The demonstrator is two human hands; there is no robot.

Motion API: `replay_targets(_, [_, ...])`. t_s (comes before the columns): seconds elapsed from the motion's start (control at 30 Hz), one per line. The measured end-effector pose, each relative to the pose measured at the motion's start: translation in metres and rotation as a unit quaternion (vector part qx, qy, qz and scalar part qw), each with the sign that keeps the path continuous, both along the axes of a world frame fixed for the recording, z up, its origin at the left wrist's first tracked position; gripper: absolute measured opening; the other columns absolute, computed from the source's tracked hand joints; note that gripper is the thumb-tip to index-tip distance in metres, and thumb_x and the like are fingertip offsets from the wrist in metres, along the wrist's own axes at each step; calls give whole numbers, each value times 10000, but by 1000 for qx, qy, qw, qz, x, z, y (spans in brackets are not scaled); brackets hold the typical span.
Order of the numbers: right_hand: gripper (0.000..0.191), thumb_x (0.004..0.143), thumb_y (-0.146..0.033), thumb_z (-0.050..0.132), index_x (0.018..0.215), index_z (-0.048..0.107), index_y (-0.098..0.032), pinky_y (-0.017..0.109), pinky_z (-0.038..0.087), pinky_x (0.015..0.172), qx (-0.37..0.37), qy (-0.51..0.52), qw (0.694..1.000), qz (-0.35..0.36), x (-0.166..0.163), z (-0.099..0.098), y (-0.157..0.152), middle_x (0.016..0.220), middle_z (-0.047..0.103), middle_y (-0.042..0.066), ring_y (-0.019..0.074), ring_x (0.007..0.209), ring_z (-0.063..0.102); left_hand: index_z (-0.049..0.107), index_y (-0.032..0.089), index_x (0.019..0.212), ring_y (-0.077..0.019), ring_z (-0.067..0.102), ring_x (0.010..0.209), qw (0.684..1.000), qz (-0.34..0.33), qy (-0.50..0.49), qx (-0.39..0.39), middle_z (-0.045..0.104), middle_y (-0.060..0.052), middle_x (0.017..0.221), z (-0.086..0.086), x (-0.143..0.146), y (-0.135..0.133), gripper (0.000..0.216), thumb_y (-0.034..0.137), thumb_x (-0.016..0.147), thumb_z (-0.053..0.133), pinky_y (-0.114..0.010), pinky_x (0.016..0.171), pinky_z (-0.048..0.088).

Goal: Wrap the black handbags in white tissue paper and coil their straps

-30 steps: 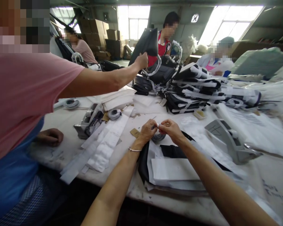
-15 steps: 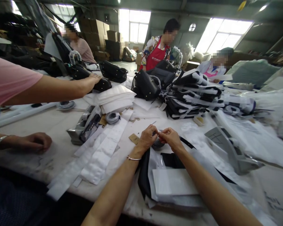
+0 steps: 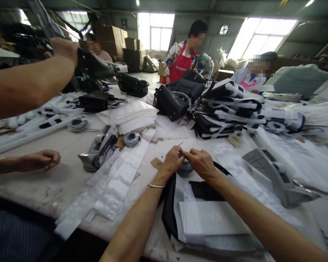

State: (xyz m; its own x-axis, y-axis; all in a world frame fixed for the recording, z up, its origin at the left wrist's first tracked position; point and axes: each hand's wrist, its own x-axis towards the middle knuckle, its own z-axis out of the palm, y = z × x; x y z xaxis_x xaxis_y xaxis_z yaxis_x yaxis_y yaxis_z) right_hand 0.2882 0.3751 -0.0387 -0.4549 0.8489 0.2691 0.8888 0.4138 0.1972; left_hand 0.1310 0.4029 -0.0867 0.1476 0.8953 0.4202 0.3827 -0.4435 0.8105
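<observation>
My left hand (image 3: 174, 160) and my right hand (image 3: 200, 162) meet at the fingertips, both closed in a pinch. What they hold between them is too small and hidden to name. Just below the fingers shows a coil of grey cord or strip (image 3: 185, 168), partly covered by the hands. Nearer to me, under my forearms, lies a black bag (image 3: 170, 214) with translucent wrapping and a white rectangular sheet (image 3: 210, 218) on it. A brown tag (image 3: 156, 163) lies left of my left hand.
Grey tape dispensers stand left (image 3: 98, 147) and right (image 3: 281, 182). White foam strips (image 3: 117, 189), a stack of white sheets (image 3: 133, 112) and a pile of wrapped black bags (image 3: 224, 112) cover the table. At left, a co-worker's hand (image 3: 64, 51) lifts a black bag (image 3: 94, 65); other people stand behind.
The co-worker at left has raised a black bag off the table. My hands stay together in nearly the same place, the right one turned with its back more upward.
</observation>
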Motion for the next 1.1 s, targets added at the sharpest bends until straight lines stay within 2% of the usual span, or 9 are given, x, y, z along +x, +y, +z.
replay_targets(0.3, [151,874,-254,625,920,751,-185,377,331,829,-99,-56,993,-11,-18,22,25,1017,688,122,283,1016,562,544,216,950,-148,599,761,998,-17,17,-58,628,30,860,2,-3,2,284,132,712,674,-261,725,482])
replay_targets(0.4, [184,832,-308,671,930,754,-176,393,359,845,-126,-51,990,-38,-10,22,34,1018,699,134,309,1028,569,567,210,1058,-190,625,940,998,-20,22,-52,653,-13,1020,6,-12,7,408,183,687,736,-300,850,497])
replay_targets(0.5, [409,817,-375,682,1170,682,-169,403,395,868,-139,-31,987,-74,3,20,39,1160,677,149,321,1069,579,559,188,1124,-223,570,1132,998,49,5,-41,620,-77,1177,8,-24,14,369,199,775,680,-370,1015,426])
replay_targets(0.57, [529,833,-375,666,1321,582,-188,396,394,930,-146,-18,986,-74,8,18,40,1300,620,138,304,1157,556,563,172,1084,-217,587,1088,993,108,-11,-41,636,-90,1114,7,-30,19,252,169,834,598,-387,1005,427])
replay_targets(0.63, [509,847,-322,651,1337,570,-215,361,360,1005,-156,-15,986,-48,9,16,40,1373,579,105,266,1240,514,572,174,1019,-192,620,956,988,147,-26,-43,655,-63,989,6,-31,21,190,130,835,567,-357,928,467])
replay_targets(0.7, [400,843,-265,640,1241,644,-224,327,352,1013,-174,-20,984,-21,7,12,41,1307,629,84,243,1224,532,579,188,956,-160,622,840,985,162,-34,-41,651,-21,889,4,-30,21,179,89,808,563,-311,855,486])
replay_targets(0.83, [202,846,-209,589,987,732,-185,354,409,897,-207,-38,977,-15,-1,5,46,1033,720,112,266,1020,633,592,198,900,-131,601,759,985,163,-34,-33,622,20,792,2,-25,18,203,42,781,539,-265,800,483])
replay_targets(0.97, [192,847,-183,564,922,739,-160,391,396,906,-221,-37,974,-28,-8,4,53,1036,712,161,294,1053,622,600,193,911,-133,606,756,986,161,-28,-36,624,19,781,3,-24,17,188,60,789,547,-265,799,486])
replay_targets(1.1, [176,823,-234,623,932,748,-177,382,438,886,-237,4,969,-69,-7,8,54,1011,725,150,292,1022,653,619,181,907,-148,632,824,990,134,-12,-41,668,-21,879,2,-24,18,126,111,825,553,-280,826,497])
